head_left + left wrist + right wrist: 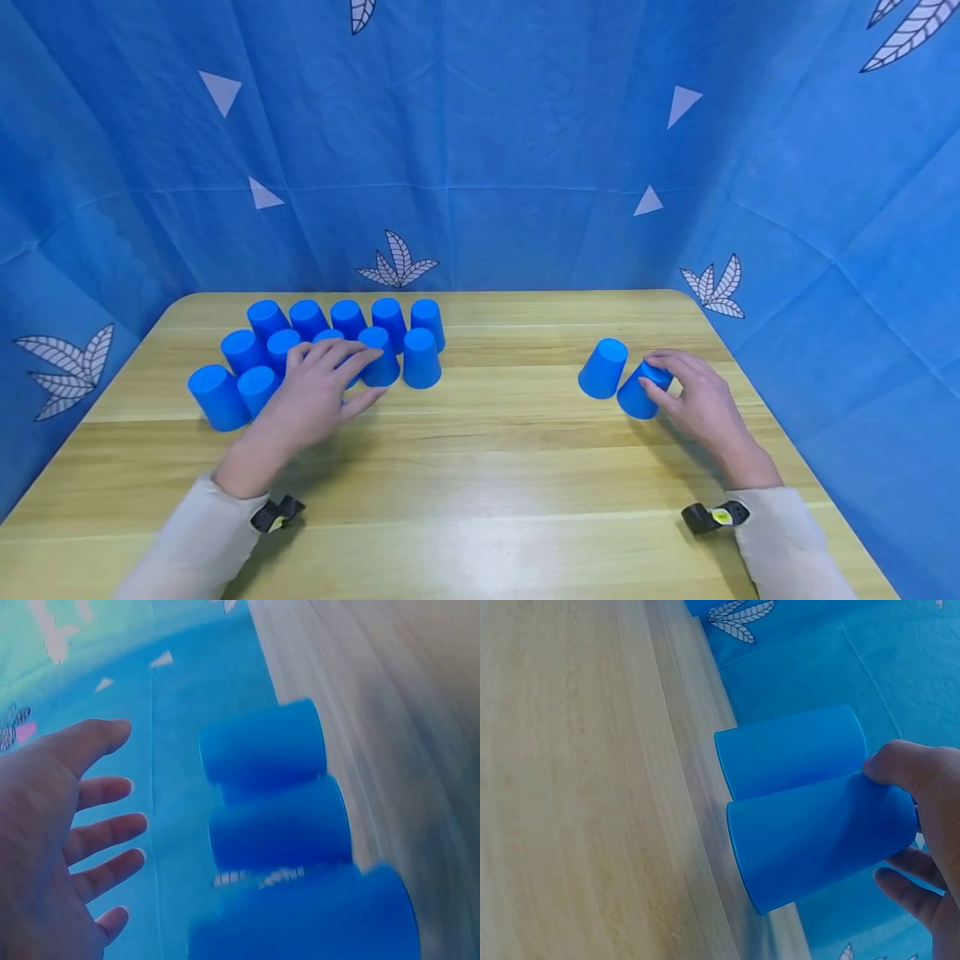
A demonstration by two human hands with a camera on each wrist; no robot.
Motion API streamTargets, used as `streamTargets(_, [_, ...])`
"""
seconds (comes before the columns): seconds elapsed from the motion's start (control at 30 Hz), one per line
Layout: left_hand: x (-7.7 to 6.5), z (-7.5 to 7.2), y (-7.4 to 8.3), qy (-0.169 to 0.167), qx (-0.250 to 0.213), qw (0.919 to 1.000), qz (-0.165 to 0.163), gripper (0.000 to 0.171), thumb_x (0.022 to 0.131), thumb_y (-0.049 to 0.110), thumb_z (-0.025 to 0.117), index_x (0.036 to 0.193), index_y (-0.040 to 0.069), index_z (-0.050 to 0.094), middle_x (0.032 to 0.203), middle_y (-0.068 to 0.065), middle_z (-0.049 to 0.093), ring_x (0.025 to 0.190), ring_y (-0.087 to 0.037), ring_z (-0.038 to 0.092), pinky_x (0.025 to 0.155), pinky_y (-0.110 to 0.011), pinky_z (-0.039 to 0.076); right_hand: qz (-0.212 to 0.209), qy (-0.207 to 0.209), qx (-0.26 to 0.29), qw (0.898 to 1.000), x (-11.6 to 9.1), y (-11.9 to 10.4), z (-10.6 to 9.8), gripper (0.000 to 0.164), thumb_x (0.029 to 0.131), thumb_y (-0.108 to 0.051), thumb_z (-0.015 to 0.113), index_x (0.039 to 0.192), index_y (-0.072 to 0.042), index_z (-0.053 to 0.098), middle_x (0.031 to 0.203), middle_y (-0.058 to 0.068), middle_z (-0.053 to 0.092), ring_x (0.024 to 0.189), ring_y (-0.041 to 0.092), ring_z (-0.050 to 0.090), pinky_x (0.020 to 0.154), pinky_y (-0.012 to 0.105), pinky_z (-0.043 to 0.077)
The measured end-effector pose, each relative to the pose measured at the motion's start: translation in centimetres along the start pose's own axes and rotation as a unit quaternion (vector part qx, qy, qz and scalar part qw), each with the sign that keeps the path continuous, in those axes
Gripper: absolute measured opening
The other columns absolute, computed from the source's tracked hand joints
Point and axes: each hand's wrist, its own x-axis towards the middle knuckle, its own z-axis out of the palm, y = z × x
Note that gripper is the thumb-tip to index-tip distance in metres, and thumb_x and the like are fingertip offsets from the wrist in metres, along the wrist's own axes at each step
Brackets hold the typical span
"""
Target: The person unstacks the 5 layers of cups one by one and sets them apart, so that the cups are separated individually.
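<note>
My right hand [696, 394] grips an upside-down blue plastic cup [817, 832] near its closed end, thumb on one side and fingers on the other. Close to its left stands a second inverted blue cup [603, 368]. Over on the left, my left hand [318, 387] hovers above the front of a group of inverted blue cups, its fingers spread and holding nothing. A front-row cup [219, 398] stands left of this hand, and another cup [422, 360] stands to its right. The left hand and forearm partly hide some cups in the group.
The back row of the group, with a cup [427, 325] at its right end, stands near the far edge of the wooden table [495, 475]. A blue patterned curtain [525, 150] hangs behind the table and along both sides.
</note>
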Motion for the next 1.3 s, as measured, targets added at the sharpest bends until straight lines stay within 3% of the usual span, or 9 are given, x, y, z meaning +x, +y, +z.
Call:
streamTargets(0.2, [2.3,1.2,2.5,0.018,-0.023,0.9984,0.049,0.053,0.087,0.043,0.071,0.132,0.016,0.061,0.128,-0.009,0.060,0.123,-0.032,0.049,0.097,-0.058,0.032,-0.003,0.002,-0.002,1.000,0.0,0.1,0.1,0.037,0.083,-0.010,0.078,0.116,0.001,0.066,0.119,0.021,0.063,0.113,0.043,0.055,0.091,0.062,0.043])
streamTargets(0.4, [4.8,2.4,5.4,0.009,-0.039,0.9961,0.079,0.052,0.090,0.045,0.068,0.133,0.018,0.060,0.129,-0.006,0.059,0.123,-0.029,0.049,0.097,-0.055,0.033,-0.001,0.000,-0.001,1.000,0.0,0.1,0.0,0.037,0.083,-0.011,0.077,0.116,0.001,0.066,0.119,0.022,0.063,0.112,0.044,0.055,0.091,0.062,0.043])
streamTargets(0.77, [8.5,4.8,9.0,-0.005,-0.051,0.9931,0.105,0.052,0.093,0.050,0.061,0.134,0.019,0.060,0.129,-0.002,0.059,0.124,-0.025,0.048,0.097,-0.051,0.033,-0.004,0.003,-0.002,1.000,0.0,0.1,0.1,0.037,0.083,-0.011,0.078,0.116,0.001,0.067,0.119,0.021,0.063,0.112,0.043,0.056,0.090,0.062,0.044])
streamTargets(1.3, [13.7,7.9,14.1,-0.073,0.002,0.9900,0.121,0.059,0.096,0.060,0.048,0.142,0.023,0.052,0.137,0.001,0.054,0.129,-0.022,0.045,0.104,-0.050,0.032,-0.005,0.003,-0.003,1.000,0.1,0.0,0.1,0.037,0.082,-0.010,0.078,0.115,0.001,0.067,0.118,0.021,0.063,0.112,0.044,0.056,0.090,0.062,0.044])
